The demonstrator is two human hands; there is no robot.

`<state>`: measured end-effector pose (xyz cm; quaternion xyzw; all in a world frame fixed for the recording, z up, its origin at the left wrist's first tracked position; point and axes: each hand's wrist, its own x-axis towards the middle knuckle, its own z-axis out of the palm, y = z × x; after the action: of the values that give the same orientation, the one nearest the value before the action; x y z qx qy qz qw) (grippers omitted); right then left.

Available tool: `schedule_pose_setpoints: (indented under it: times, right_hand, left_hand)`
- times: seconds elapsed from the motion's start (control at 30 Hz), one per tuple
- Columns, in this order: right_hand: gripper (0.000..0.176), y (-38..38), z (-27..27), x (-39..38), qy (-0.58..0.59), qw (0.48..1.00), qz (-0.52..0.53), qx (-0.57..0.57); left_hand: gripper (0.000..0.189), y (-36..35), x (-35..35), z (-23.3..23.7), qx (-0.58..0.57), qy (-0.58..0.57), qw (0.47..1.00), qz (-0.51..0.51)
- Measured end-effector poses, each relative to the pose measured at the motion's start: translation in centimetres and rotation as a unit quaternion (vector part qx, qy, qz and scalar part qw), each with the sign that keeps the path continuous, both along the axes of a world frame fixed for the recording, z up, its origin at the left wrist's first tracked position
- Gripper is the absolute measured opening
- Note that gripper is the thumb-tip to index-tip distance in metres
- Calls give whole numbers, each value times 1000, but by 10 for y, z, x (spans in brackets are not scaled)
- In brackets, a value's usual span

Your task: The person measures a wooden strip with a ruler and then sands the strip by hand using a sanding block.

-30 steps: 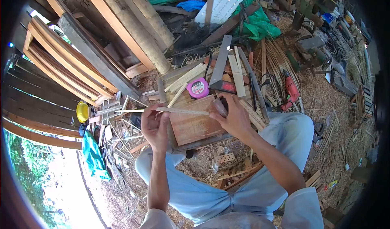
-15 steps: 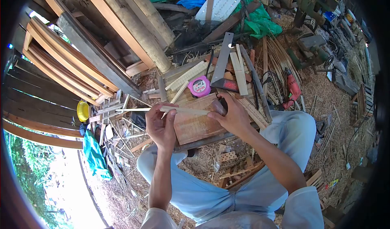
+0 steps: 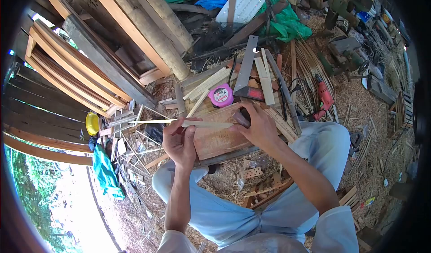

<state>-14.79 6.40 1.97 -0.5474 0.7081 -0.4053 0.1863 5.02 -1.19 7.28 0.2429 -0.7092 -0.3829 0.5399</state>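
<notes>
Pale wooden strip (image 3: 208,124), pinched by the fingers of the left hand (image 3: 179,141), reaches above the brown board (image 3: 220,143) to the right hand (image 3: 260,126), whose fingers grip a dark block (image 3: 242,118); uneven pressure could snap it.

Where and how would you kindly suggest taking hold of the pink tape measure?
I'd grip the pink tape measure by the near and far edges of its rounded case, coming from above: it lies label up, with a wooden strip at its left and the metal square at its right.
</notes>
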Motion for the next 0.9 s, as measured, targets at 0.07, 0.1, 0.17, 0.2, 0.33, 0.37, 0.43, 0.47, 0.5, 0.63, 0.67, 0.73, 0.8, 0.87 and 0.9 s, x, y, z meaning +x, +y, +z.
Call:
schedule_pose_setpoints:
  times: [0.07,0.1,0.17,0.2,0.33,0.37,0.43,0.47,0.5,0.63,0.67,0.73,0.8,0.87,0.9]
  right_hand:
    - [71,0,-4,-1,20,1000,-3,0]
    - [74,1,-5,-1,39,999,-6,-1]
    - [74,2,-3,-1,42,999,-3,5]
    - [74,2,-2,-2,44,999,0,12]
    - [69,4,3,-5,38,999,18,27]
    - [67,5,4,-6,15,999,35,23]
    - [66,4,0,-7,-9,999,50,18]
    - [64,2,-9,-5,-4,998,56,-34]
    - [62,1,-9,-4,1,994,61,-86]
    - [50,4,-3,2,-28,993,53,-101]
    - [43,4,-2,3,-53,994,40,-85]
    - [37,4,-3,6,-77,994,26,-69]
    - [30,3,-3,11,-95,993,-35,-67]
    - [29,6,7,20,-86,994,-43,-59]
    - [29,9,18,25,-77,995,-48,-52]
  left_hand:
    - [32,0,-1,2,-5,-12,1000,3]
    - [36,1,-2,3,-8,-26,1000,11]
    - [40,1,-4,6,-13,-39,999,18]
    - [41,2,-4,6,4,-33,999,23]
    - [43,5,-2,10,46,-38,998,19]
    - [43,5,0,10,45,-38,998,18]
    - [38,7,1,8,44,-40,998,-5]
    - [38,8,1,8,44,-40,998,-6]
    - [35,9,1,8,35,-30,999,-21]
    - [23,15,2,8,9,-28,999,-23]
    - [23,15,5,7,9,-28,999,-23]
    - [18,16,13,5,-27,-81,996,-12]
    - [20,20,17,2,-5,-63,998,-14]
    - [22,25,20,1,17,-46,999,-14]
    - [24,28,20,3,4,-56,998,-6]
